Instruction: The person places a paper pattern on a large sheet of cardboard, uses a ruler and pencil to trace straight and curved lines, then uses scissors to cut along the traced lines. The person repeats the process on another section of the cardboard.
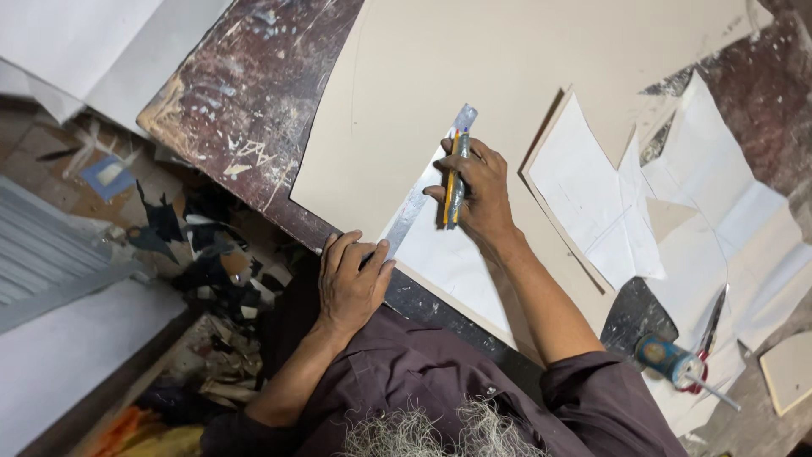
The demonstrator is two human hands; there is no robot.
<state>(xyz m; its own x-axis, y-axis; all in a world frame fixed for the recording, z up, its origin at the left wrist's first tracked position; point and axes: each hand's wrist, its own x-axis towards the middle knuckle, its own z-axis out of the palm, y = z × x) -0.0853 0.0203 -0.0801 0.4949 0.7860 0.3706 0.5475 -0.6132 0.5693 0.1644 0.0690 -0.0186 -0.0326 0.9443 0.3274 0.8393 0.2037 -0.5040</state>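
Ruler (423,190) lies across beige sheet (507,68). Left hand (351,283) fingers curled, pressing its near end; right hand (478,190) grips pencils (455,178). Blue tube (668,360) stands well apart, right.

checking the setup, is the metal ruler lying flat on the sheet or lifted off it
Flat. The metal ruler lies along the beige sheet, its near end pressed by the left hand; the right hand rests across it.
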